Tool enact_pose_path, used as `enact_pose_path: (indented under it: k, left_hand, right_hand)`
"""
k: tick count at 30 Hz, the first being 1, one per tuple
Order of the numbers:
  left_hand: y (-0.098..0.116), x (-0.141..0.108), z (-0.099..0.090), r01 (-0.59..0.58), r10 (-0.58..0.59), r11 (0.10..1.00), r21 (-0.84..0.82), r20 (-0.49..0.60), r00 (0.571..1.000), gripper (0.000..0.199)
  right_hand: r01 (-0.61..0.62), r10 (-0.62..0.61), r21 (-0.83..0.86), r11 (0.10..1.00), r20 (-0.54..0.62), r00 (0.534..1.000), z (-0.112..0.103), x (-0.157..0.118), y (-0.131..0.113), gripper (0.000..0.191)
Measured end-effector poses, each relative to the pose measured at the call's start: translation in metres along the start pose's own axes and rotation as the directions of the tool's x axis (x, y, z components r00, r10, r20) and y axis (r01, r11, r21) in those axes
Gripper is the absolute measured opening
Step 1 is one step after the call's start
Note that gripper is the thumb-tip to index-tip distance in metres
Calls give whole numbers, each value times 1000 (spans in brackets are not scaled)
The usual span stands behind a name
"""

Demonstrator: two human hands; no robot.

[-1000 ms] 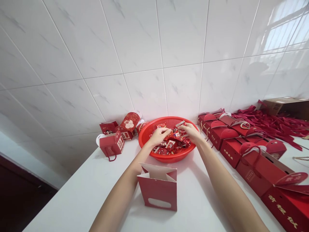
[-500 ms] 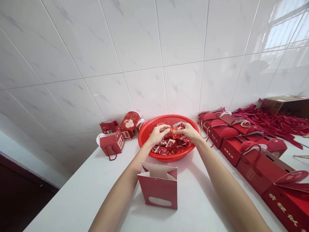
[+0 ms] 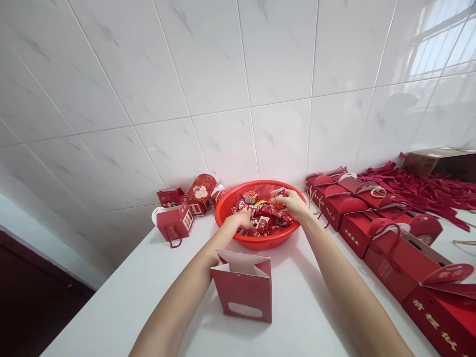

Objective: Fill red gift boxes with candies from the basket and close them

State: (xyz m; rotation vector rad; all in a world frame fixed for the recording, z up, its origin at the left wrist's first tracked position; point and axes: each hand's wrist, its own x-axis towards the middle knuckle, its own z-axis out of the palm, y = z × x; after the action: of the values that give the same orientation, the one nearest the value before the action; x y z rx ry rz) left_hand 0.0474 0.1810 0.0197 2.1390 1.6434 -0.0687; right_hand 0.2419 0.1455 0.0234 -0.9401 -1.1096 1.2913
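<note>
A red plastic colander basket (image 3: 223, 218) holds a heap of wrapped candies (image 3: 263, 223). My left hand (image 3: 242, 219) reaches down into the heap at the basket's left side, its fingertips hidden among the wrappers. Over the right side of the basket, my right hand (image 3: 293, 203) pinches a red wrapped candy (image 3: 278, 192) between thumb and fingers. Between my forearms an open-topped red paper box (image 3: 243, 292) stands upright on the white table (image 3: 297, 307), with a pale oval on its front.
Small red gift boxes (image 3: 174, 223) sit left of the basket. Rows of red handled boxes (image 3: 357, 233) line the right side. Behind them lie dark red ribbons (image 3: 405, 183) and a cardboard box (image 3: 442, 161). A tiled wall (image 3: 223, 134) closes off the back.
My hands were close together above the candies. My left hand has dropped down and into the heap, while my right hand has drawn slightly away from it, still with a candy.
</note>
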Motion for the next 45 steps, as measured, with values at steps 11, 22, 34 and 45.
enact_pose_path:
  k: [11,22,34,45]
  left_hand:
    - [-3,8,-23,-25,11,998,66,206,978,11]
    - [-5,3,-16,-17,8,999,45,200,980,15]
    - [2,-7,-12,-87,136,988,-129,451,882,74]
    - [-4,-2,-12,-258,324,925,-279,226,919,23]
  right_hand:
    - [-7,7,-7,1000,-3,1000,-1,0,-2,33]
    - [-22,22,-3,1000,-35,999,-3,4,0,38]
    - [-7,5,-68,998,-30,1000,-1,-1,-2,42]
    - [-2,1,-53,999,-34,999,-4,3,4,44]
